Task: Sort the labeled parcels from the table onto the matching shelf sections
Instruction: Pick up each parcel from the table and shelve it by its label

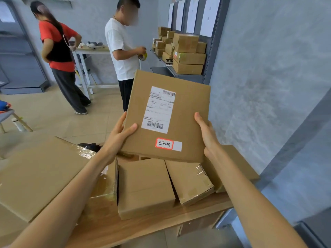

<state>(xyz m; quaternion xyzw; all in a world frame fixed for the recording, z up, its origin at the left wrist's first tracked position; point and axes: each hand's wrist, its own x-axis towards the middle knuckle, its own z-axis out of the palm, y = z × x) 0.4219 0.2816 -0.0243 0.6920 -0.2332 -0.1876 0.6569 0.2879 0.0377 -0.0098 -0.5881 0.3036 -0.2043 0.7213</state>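
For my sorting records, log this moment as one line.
held: flat brown cardboard parcel, label up | left hand: gripping edge | right hand: gripping edge | wooden table: parcels remain

Parcel [166, 115] is held above the table [161, 219], left hand [119, 135] on its left edge, right hand [206, 135] on its right. Further boxes [145, 187] lie on the table beneath it. Shelf [179, 72], behind and right, carries stacked boxes. Two people stand beyond the table, left of the shelf.
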